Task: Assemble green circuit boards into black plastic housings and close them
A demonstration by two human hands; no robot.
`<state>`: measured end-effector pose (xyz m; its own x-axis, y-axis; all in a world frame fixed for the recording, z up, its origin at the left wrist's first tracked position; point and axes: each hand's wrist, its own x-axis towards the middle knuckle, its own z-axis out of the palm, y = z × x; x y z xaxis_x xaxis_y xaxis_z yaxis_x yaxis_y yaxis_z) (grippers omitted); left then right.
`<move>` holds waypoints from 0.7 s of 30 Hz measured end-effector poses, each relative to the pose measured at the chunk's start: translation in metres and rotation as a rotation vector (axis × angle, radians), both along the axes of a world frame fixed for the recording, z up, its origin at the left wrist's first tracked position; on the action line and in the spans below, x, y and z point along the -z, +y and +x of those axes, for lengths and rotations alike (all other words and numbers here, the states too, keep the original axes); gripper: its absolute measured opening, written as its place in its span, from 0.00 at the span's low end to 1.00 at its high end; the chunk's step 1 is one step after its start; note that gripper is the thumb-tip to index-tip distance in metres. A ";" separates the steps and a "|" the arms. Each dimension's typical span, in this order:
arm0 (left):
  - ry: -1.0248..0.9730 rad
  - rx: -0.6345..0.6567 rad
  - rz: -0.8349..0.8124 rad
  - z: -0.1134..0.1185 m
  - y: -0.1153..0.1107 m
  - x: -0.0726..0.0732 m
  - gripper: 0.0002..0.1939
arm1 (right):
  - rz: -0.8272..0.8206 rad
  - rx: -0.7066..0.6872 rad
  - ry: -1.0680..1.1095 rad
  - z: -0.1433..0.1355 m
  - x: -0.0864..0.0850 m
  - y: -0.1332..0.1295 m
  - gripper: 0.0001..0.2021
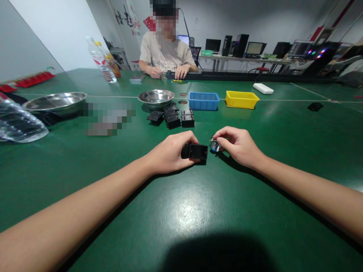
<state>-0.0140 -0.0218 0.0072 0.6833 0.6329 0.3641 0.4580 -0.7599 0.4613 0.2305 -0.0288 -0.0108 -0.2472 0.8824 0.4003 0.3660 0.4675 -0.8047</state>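
My left hand [176,153] grips a small black plastic box [198,152], its hollow side turned towards me. Just to the right, my right hand [238,145] pinches a small part [215,146] between thumb and forefinger; it shows dark, blue and shiny bits, too small to name. A narrow gap lies between the box and that part. Beyond my left hand, several black plastic boxes [172,120] like the held one sit in a cluster on the green table [181,211].
Behind the boxes stand a steel bowl [155,97], a blue bin [203,101] and a yellow bin [242,99]. Another steel bowl [56,102] and a plastic bottle [21,121] are at left. A co-worker [168,53] sits across the table, both hands on a dark object.
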 end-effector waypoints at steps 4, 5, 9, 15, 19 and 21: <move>-0.003 0.007 0.005 0.000 -0.001 -0.001 0.12 | -0.054 -0.003 0.088 -0.002 0.000 0.000 0.07; -0.003 0.007 0.005 0.000 -0.001 -0.001 0.12 | -0.068 -0.004 0.109 -0.002 0.000 0.000 0.07; 0.005 0.000 -0.003 0.000 0.000 -0.001 0.12 | -0.085 -0.035 0.135 -0.003 0.000 -0.001 0.08; 0.013 -0.008 0.009 -0.001 0.001 0.001 0.13 | -0.008 -0.111 0.027 -0.002 -0.001 -0.004 0.05; 0.017 -0.009 0.038 -0.001 0.001 0.001 0.13 | 0.070 -0.079 -0.060 -0.001 -0.002 -0.003 0.04; 0.017 -0.016 0.052 -0.001 0.000 0.000 0.13 | 0.136 -0.063 -0.126 -0.001 -0.002 -0.003 0.05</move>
<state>-0.0146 -0.0216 0.0076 0.6798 0.6241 0.3853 0.4774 -0.7753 0.4135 0.2295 -0.0318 -0.0083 -0.3560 0.8036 0.4769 0.4260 0.5938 -0.6826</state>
